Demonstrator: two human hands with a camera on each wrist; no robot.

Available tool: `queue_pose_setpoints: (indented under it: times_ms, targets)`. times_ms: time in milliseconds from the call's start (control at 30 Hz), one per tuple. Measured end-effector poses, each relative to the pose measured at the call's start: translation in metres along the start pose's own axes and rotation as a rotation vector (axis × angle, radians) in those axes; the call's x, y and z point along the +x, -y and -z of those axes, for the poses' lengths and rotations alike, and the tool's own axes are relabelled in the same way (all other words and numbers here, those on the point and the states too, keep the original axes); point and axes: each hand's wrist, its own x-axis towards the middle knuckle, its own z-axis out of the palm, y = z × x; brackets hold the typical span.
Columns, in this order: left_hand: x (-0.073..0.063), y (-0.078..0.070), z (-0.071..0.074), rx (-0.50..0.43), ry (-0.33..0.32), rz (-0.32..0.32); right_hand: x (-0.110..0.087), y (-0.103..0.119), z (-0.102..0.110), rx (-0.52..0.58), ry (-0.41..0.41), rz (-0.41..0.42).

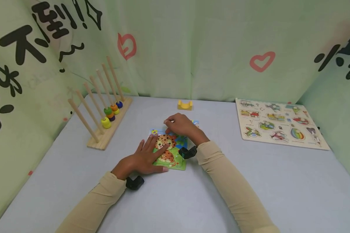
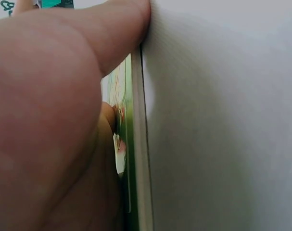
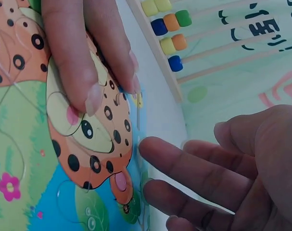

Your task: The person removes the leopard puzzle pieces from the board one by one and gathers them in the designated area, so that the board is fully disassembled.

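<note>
A jigsaw puzzle [image 1: 179, 163] showing a cartoon leopard lies flat on the table, its pieces fitted together. My left hand [image 1: 147, 158] rests on its left part with the fingers spread, and the thumb reaches along the near edge. In the left wrist view the puzzle's edge [image 2: 142, 144] shows beside the thumb. At the far edge is my right hand [image 1: 182, 125], fingers loosely bent. The right wrist view has those fingertips [image 3: 153, 149] close to or touching the puzzle's rim, the thumb apart and nothing held.
A wooden rack [image 1: 112, 131] with upright pegs and coloured beads stands at the left. At the back is a yellow curved block [image 1: 185, 105]. A wooden picture board [image 1: 245, 134] lies at the right. Behind my right hand a small blue patterned thing [image 1: 196, 123] is mostly hidden.
</note>
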Motion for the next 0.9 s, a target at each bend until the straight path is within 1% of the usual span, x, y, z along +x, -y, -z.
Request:
queue_pose_setpoints:
  times_ms: [367,600,700,833,900]
  targets:
    - [0.0002,-0.0005,-0.0002,0.003,0.004,0.010,0.0009,-0.0007,-0.0004,0.007,-0.026,-0.015]
    - [-0.0006,0.0001,0.0004,-0.010,0.006,0.009,0.0023,0.0059,-0.0015,-0.067,-0.030,-0.006]
    - [-0.0005,0.0001,0.0002,-0.013,0.006,0.002,0.0020,0.0077,-0.0013,-0.082,-0.035,-0.008]
    - [-0.0002,0.0004,-0.0002,-0.010,0.006,0.000,0.0021,0.0081,-0.0013,-0.072,-0.033,-0.019]
    - [-0.0001,0.0005,0.0004,-0.015,0.005,0.001,0.0024,0.0083,-0.0011,-0.046,-0.021,-0.026]
